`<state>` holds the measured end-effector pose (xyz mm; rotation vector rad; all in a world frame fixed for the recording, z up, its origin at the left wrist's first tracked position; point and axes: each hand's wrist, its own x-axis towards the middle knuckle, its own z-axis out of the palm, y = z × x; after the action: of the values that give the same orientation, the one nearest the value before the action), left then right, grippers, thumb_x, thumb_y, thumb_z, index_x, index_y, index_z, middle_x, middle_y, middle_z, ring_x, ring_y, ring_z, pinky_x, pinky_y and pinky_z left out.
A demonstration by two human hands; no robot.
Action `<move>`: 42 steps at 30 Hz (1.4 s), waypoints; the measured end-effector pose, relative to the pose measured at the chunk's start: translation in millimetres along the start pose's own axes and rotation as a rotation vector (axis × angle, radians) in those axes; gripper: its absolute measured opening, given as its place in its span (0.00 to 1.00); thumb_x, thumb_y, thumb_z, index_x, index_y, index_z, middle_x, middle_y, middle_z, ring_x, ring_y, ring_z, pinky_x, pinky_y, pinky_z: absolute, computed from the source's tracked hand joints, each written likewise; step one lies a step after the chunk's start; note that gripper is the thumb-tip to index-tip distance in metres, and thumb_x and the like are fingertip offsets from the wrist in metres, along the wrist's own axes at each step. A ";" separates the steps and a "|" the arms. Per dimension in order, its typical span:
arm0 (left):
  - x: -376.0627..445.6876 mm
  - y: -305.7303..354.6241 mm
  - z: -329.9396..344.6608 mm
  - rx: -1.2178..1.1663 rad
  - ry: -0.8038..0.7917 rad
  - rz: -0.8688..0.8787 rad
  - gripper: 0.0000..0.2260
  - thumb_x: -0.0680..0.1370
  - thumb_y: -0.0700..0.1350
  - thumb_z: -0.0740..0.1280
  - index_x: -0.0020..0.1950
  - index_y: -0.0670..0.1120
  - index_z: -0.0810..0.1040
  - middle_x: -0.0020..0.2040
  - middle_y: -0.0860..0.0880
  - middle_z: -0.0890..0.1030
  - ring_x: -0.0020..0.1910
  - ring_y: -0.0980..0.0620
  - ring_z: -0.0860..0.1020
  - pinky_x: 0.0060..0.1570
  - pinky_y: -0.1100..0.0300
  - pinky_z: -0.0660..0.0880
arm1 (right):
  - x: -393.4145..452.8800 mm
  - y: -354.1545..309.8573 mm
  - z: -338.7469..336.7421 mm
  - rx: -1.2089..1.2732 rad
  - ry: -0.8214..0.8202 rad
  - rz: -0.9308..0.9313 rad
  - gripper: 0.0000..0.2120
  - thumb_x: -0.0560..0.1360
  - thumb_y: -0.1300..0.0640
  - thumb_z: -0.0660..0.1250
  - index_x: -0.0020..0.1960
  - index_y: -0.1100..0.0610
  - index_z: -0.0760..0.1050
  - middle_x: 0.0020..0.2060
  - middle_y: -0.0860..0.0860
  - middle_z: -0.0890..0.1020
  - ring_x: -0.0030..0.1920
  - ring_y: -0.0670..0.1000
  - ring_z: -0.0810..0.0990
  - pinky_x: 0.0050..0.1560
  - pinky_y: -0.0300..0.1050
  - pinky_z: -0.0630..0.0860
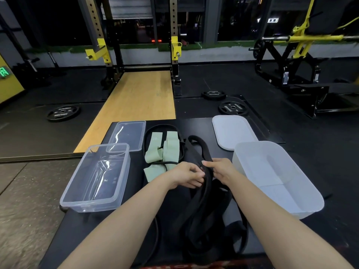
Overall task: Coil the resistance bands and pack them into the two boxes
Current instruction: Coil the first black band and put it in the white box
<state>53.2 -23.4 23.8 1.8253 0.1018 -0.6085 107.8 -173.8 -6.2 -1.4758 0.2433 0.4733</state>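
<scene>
A wide black resistance band point(202, 206) lies in loose loops along the middle of the black bench point(77, 230). My left hand point(187, 174) and my right hand point(217, 168) both grip it side by side near its far end. Beyond my left hand lies a pale green band point(165, 150), tangled with a thin black band point(155, 129). The clear plastic box point(97, 200) stands empty at the left. At the right stands the frosted white box point(279, 181), empty too.
The clear lid point(128, 134) lies behind the clear box and the white lid point(232, 131) behind the white box. Weight plates point(63, 112) lie on the dark floor, with a squat rack point(174, 51) and wooden platform point(139, 98) ahead.
</scene>
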 end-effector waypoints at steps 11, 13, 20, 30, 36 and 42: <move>32.8 24.6 -3.7 -0.771 0.311 -0.092 0.06 0.81 0.45 0.61 0.50 0.44 0.74 0.43 0.48 0.79 0.40 0.52 0.77 0.48 0.56 0.76 | -31.8 -12.2 -10.7 -0.001 -0.270 -0.165 0.12 0.76 0.68 0.65 0.54 0.55 0.78 0.44 0.52 0.84 0.40 0.49 0.83 0.43 0.39 0.80; 36.8 30.4 -4.1 -0.779 0.342 -0.100 0.06 0.80 0.45 0.62 0.45 0.45 0.75 0.40 0.49 0.77 0.37 0.53 0.75 0.41 0.59 0.75 | -34.2 -10.4 -15.0 -0.070 -0.302 -0.168 0.13 0.76 0.67 0.65 0.55 0.53 0.78 0.45 0.51 0.85 0.43 0.49 0.84 0.45 0.40 0.80; 37.3 29.8 1.3 -0.767 0.213 -0.186 0.08 0.81 0.46 0.61 0.46 0.45 0.77 0.48 0.44 0.77 0.47 0.45 0.76 0.52 0.48 0.74 | -32.6 4.6 -25.2 -0.270 -0.293 -0.157 0.16 0.74 0.67 0.67 0.59 0.54 0.75 0.52 0.51 0.83 0.47 0.50 0.84 0.49 0.45 0.80; 37.1 23.8 13.1 -0.804 0.236 -0.020 0.06 0.81 0.40 0.59 0.50 0.40 0.75 0.41 0.44 0.80 0.37 0.53 0.80 0.35 0.57 0.79 | -30.5 -1.9 -20.5 -0.210 -0.366 -0.009 0.11 0.77 0.61 0.65 0.59 0.57 0.76 0.53 0.57 0.83 0.54 0.55 0.82 0.58 0.48 0.77; 31.6 17.8 19.6 -0.606 0.265 0.087 0.05 0.79 0.37 0.63 0.52 0.40 0.77 0.29 0.51 0.82 0.28 0.58 0.81 0.33 0.68 0.78 | -11.9 -12.0 -9.3 0.003 -0.080 -0.023 0.21 0.73 0.43 0.69 0.49 0.62 0.78 0.43 0.56 0.83 0.48 0.54 0.83 0.53 0.46 0.79; 30.4 20.4 17.0 -0.489 0.316 0.080 0.06 0.76 0.38 0.68 0.52 0.41 0.79 0.37 0.48 0.84 0.36 0.54 0.81 0.39 0.66 0.75 | -3.4 -15.6 8.1 0.155 0.059 -0.020 0.16 0.71 0.51 0.74 0.51 0.63 0.79 0.47 0.59 0.83 0.43 0.54 0.80 0.46 0.43 0.78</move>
<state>80.7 -52.9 24.0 1.4253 0.3559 -0.2069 110.8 -166.8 10.0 -1.3405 0.3055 0.3868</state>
